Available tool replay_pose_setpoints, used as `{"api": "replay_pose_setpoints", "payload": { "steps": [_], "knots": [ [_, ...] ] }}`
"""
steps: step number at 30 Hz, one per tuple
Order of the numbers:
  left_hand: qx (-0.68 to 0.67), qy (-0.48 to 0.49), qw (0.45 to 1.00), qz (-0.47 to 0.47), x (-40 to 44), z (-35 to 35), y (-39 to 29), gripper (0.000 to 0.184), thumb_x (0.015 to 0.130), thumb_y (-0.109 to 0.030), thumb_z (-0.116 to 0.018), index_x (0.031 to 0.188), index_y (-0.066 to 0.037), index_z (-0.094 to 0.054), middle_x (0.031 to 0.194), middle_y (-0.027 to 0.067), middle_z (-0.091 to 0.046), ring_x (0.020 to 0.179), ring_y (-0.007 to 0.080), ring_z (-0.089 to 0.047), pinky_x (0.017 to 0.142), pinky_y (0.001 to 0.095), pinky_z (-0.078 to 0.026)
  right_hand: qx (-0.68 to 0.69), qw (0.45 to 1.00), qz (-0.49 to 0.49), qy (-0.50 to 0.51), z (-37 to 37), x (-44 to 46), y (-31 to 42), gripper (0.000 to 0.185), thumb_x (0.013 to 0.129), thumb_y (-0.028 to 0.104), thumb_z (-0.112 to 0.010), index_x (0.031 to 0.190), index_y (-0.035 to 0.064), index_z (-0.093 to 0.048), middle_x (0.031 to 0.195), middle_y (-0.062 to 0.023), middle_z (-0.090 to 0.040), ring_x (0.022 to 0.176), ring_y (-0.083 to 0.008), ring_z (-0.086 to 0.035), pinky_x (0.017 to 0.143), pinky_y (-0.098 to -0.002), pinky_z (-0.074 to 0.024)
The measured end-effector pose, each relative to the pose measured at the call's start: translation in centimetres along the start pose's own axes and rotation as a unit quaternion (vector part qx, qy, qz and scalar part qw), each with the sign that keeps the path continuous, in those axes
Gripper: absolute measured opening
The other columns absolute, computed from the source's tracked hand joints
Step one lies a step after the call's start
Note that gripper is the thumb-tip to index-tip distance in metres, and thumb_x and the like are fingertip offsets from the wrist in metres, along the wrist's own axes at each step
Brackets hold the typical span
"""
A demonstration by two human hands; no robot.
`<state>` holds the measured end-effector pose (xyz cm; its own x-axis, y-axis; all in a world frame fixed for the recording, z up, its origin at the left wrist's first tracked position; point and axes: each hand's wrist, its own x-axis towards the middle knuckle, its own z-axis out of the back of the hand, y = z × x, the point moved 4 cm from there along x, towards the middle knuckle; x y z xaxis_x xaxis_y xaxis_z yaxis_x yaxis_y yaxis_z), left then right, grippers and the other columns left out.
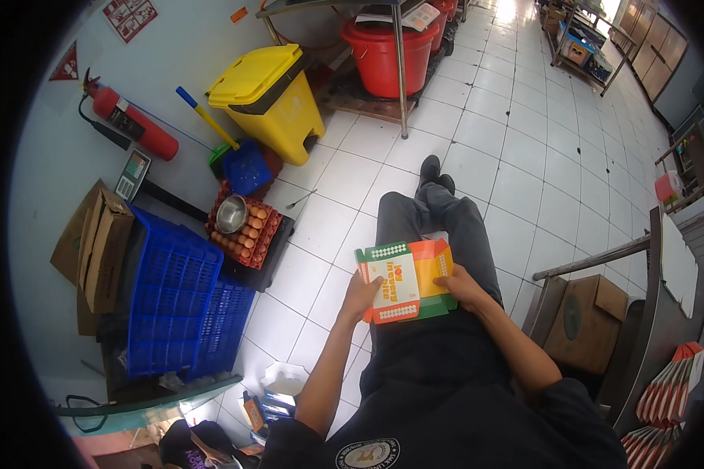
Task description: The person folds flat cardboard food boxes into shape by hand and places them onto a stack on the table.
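A printed cardboard box [396, 283] in white, green, orange and yellow lies over my lap, its flaps spread out. Lettering reading "joy in every bite" shows on its pale panel. My left hand [358, 297] grips the left edge, thumb on top of the panel. At the opposite side, my right hand [463, 288] pinches the yellow and green part, with its thumb above and the other fingers hidden beneath. On my right is a stack of folded cardboard pieces [669, 387] with red and white edges.
To the left stand blue plastic crates [172, 297], an egg tray [250, 234] with a metal bowl [231, 213], a yellow bin [262, 102] and a fire extinguisher [137, 125]. Red tubs [387, 59] sit ahead under a metal table. A brown carton [583, 324] is at right.
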<state>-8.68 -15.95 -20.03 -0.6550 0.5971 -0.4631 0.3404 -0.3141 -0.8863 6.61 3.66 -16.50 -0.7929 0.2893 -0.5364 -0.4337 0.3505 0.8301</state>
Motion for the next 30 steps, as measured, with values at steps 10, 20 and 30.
{"api": "replay_pose_setpoints", "payload": {
  "steps": [10,20,30],
  "knots": [
    [0.235,-0.231,0.942,0.058,-0.9,-1.5,-0.7,0.054,0.105,-0.041,-0.039,0.117,0.010,-0.048,0.101,0.0383,-0.065,0.099,0.0523,-0.065,0.087,0.0530,-0.051,-0.334,0.934,0.007,-0.127,-2.0,1.6,-0.5,0.039,0.088,0.006,-0.049,0.123,-0.0105,-0.045,0.112,-0.0379,-0.062,0.109,-0.0506,-0.062,0.095,-0.0519,-0.0475],
    [0.221,-0.227,0.945,0.085,-0.8,-1.7,-1.3,0.070,0.102,-0.055,-0.036,0.117,0.013,-0.049,0.105,0.0405,-0.064,0.104,0.0536,-0.063,0.092,0.0547,-0.049,-0.480,0.860,0.004,-0.172,-6.8,1.7,0.9,0.056,0.092,0.030,-0.048,0.120,-0.0180,-0.040,0.108,-0.0441,-0.059,0.101,-0.0532,-0.064,0.090,-0.0549,-0.0533],
    [0.182,-0.236,0.952,0.066,-0.5,-0.9,0.3,0.070,0.102,-0.055,-0.037,0.118,0.012,-0.051,0.112,0.0422,-0.061,0.111,0.0542,-0.060,0.097,0.0538,-0.046,-0.407,0.905,-0.082,-0.095,-4.2,1.7,1.9,0.066,0.096,0.042,-0.050,0.131,-0.0133,-0.042,0.118,-0.0325,-0.063,0.107,-0.0408,-0.067,0.095,-0.0489,-0.0518]
  ]
}}
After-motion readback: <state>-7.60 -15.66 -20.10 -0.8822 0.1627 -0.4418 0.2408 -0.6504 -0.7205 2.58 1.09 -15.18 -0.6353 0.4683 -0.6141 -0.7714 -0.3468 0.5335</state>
